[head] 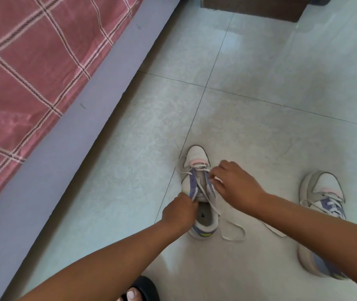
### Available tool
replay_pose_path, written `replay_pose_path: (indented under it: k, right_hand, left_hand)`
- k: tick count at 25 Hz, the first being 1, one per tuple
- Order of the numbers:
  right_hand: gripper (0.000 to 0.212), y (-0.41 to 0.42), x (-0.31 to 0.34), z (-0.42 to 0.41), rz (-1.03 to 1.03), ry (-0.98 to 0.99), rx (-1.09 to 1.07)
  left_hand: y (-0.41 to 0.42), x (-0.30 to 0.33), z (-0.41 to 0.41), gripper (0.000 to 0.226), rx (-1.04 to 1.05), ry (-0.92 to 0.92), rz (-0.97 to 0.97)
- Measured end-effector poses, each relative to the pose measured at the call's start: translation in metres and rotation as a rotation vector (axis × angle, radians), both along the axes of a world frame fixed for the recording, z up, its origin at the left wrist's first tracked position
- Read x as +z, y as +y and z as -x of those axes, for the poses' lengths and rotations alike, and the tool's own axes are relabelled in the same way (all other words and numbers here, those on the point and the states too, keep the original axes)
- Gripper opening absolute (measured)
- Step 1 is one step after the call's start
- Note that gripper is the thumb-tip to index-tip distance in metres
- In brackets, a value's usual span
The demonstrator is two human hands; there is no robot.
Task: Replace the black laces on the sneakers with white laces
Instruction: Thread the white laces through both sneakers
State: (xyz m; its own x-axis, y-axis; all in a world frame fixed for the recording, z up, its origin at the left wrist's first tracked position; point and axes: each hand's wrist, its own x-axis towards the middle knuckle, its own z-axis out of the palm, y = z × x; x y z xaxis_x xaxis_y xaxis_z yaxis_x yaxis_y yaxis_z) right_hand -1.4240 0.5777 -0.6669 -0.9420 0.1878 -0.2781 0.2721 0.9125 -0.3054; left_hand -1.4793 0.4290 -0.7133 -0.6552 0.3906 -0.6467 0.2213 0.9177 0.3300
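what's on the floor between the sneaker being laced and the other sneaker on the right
In the head view, a loose white flat lace loops on the pale tiled floor, crossed above by the right hand and forearm.

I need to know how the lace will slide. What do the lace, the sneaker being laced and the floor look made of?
Lace: flat woven fabric, matte off-white; it lies limp in a loop.
Sneaker: smooth white panels, probably leather or synthetic, with perforated toe and purple eyelet strips.
Floor: large glazed tiles, pale and slightly glossy, with dark grout lines.
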Motion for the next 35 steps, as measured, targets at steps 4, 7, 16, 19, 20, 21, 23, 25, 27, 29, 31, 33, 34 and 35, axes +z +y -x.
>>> replay_pose_path:
  k: [4,7,16,19,20,21,23,25,27,29,31,33,34,35]
  right_hand:
    - [0.032,-0.037,-0.014,0.047,-0.023,-0.197,-0.090]
    - [0.032,-0.028,-0.017,0.053,0.041,-0.251,-0.150]
    - [0.029,-0.036,-0.030,0.040,-0.052,-0.091,-0.200]
    - [0.026,-0.030,-0.026,0.035,-0.031,-0.103,-0.177]
    - [0.026,-0.029,-0.024,0.033,-0.013,-0.123,-0.163]
    - [0.027,-0.029,-0.022,0.031,0.013,-0.149,-0.153]
    - [0.032,-0.029,-0.017,0.027,0.053,-0.195,-0.152]
    - [0.035,-0.029,-0.012,0.025,0.041,-0.198,-0.166]
    - [0.036,-0.031,-0.009,0.027,-0.023,-0.182,-0.155]
    - [0.041,-0.035,-0.010,0.031,-0.072,-0.234,-0.108]
    - [0.047,-0.038,-0.013,0.034,-0.046,-0.344,-0.084]
    - [0.053,-0.038,-0.017,0.034,-0.050,-0.395,-0.087]
    - [0.053,-0.039,-0.019,0.032,-0.111,-0.366,-0.077]
    - [0.054,-0.041,-0.023,0.029,-0.209,-0.315,-0.056]
  left_hand:
    - [0.000,0.003,-0.002,0.034,0.005,0.001,-0.006]
    - [0.000,0.001,-0.002,0.034,0.008,-0.007,0.001]
    - [-0.001,0.001,-0.002,0.033,0.015,-0.001,-0.028]
    - [-0.001,0.000,-0.002,0.034,0.020,-0.005,-0.028]
    - [-0.001,0.000,-0.003,0.034,0.023,-0.010,-0.031]
    - [0.000,0.000,-0.003,0.034,0.026,-0.013,-0.033]
    - [0.000,0.000,-0.003,0.034,0.027,-0.007,-0.029]
    - [0.000,-0.001,-0.003,0.034,0.020,0.005,-0.020]
    - [0.000,-0.001,-0.003,0.034,0.017,0.012,-0.022]
    - [-0.001,-0.002,-0.003,0.035,0.030,-0.001,-0.036]
    - [-0.001,-0.003,-0.003,0.035,0.036,-0.015,-0.043]
    - [-0.001,-0.003,-0.002,0.032,0.041,-0.014,-0.040]
    - [-0.001,-0.002,-0.002,0.031,0.040,-0.010,-0.040]
    - [-0.002,-0.002,-0.002,0.032,0.035,-0.006,-0.039]
